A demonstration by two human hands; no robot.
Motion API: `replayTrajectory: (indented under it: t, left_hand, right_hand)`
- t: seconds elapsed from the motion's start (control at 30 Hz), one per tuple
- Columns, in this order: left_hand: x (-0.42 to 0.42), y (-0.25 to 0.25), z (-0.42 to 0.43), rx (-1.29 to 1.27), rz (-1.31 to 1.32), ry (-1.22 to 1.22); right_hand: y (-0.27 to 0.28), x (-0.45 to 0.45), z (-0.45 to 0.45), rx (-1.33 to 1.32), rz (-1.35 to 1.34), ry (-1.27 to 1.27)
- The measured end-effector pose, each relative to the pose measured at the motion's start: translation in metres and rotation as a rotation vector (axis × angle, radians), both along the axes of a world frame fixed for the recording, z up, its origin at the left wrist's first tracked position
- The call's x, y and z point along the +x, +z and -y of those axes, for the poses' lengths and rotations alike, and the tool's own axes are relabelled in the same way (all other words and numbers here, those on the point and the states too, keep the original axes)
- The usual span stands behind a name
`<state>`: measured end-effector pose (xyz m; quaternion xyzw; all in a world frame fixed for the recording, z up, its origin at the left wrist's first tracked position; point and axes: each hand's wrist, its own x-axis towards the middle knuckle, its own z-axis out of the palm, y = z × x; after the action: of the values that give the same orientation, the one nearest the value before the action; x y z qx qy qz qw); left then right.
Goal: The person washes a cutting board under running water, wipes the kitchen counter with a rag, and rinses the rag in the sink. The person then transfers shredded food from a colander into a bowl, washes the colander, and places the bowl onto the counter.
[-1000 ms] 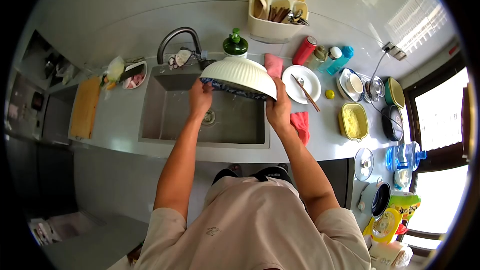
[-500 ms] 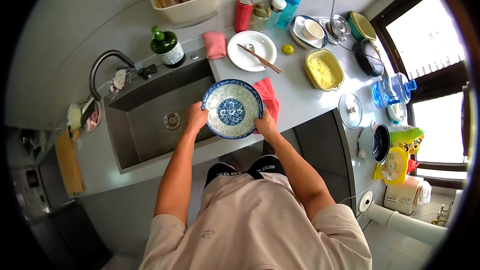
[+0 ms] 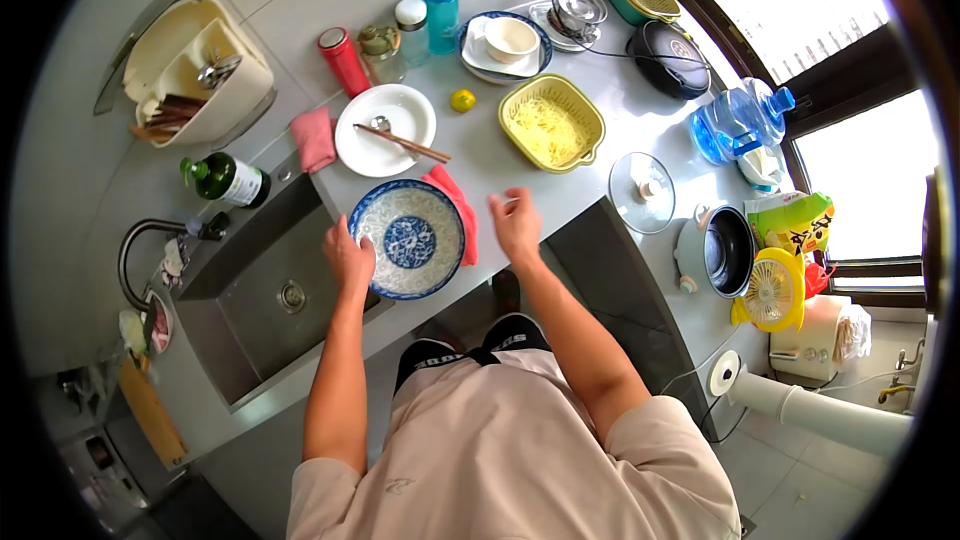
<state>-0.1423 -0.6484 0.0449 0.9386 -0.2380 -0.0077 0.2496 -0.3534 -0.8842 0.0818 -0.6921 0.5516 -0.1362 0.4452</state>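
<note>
A blue-and-white patterned bowl [image 3: 408, 240] is upright at the counter's front edge, beside the sink. My left hand [image 3: 350, 255] grips its left rim, thumb inside. To the right of the bowl, my right hand [image 3: 515, 224] is off the rim with fingers apart and nothing in it. A red cloth [image 3: 456, 210] lies partly under the bowl's right side. Behind it is a white plate [image 3: 385, 162] with a spoon and chopsticks [image 3: 405, 143]. A yellow basket [image 3: 550, 123] of pale shreds stands behind my right hand.
The sink [image 3: 250, 290] lies left, with a faucet [image 3: 150, 230] and green soap bottle [image 3: 225, 180]. Bottles [image 3: 343, 62] line the wall. A glass lid [image 3: 642, 193], pot [image 3: 728, 250] and yellow fan [image 3: 772, 290] stand right.
The bowl was turned upright from its tilt over the sink and moved right to the counter by the red cloth. My right hand has let go of it. The view has turned rightward.
</note>
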Motion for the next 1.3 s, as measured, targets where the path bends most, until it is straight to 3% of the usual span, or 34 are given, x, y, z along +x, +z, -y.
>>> replayTrajectory:
  t: [0.1,0.17,0.23,0.33,0.47,0.5,0.57,0.7,0.83,0.9,1.03,1.13,1.17,1.3]
  left_hand:
    - [-0.019,0.039,0.053,-0.136,0.099,-0.139]
    - [-0.041,0.066,0.092,-0.109,0.315,-0.197]
    - [-0.05,0.065,0.125,-0.275,0.2,-0.284]
    - [-0.068,0.059,0.161,-0.343,-0.014,-0.318]
    - [-0.084,0.046,0.194,-0.318,-0.187,-0.339]
    - [-0.088,0.039,0.2,-0.298,-0.205,-0.354]
    - [-0.094,0.028,0.21,-0.291,-0.236,-0.342]
    - [-0.098,0.02,0.231,-0.115,-0.351,-0.323]
    - [-0.101,0.019,0.234,-0.223,-0.419,-0.18]
    - [-0.1,0.014,0.234,-0.313,-0.447,-0.138]
    - [-0.1,0.013,0.227,-0.388,-0.438,-0.123]
    - [-0.094,0.013,0.219,-0.354,-0.32,-0.148]
    - [-0.091,0.012,0.215,-0.296,-0.207,-0.17]
    - [-0.083,0.039,0.2,-0.354,-0.232,-0.181]
  right_hand:
    - [-0.009,-0.024,0.078,-0.13,0.105,-0.447]
    - [-0.028,-0.036,0.123,-0.371,-0.027,-0.53]
    - [-0.033,-0.044,0.155,-0.464,-0.07,-0.511]
    - [-0.02,-0.054,0.187,-0.106,-0.103,-0.231]
    - [-0.008,-0.059,0.199,-0.305,-0.307,0.063]
    - [-0.004,-0.06,0.196,-0.304,-0.307,0.072]
    - [0.002,-0.059,0.191,-0.557,-0.293,0.125]
    - [0.002,-0.05,0.191,-0.431,-0.248,0.123]
    - [-0.004,-0.05,0.201,-0.415,-0.201,0.139]
    - [0.002,-0.051,0.204,-0.585,-0.298,0.253]
    - [0.003,-0.047,0.205,-0.619,-0.242,0.185]
    - [0.002,-0.047,0.222,-0.261,0.05,0.248]
    - [0.002,-0.05,0.223,-0.26,0.052,0.257]
    - [0.061,-0.056,0.207,-0.082,0.203,0.226]
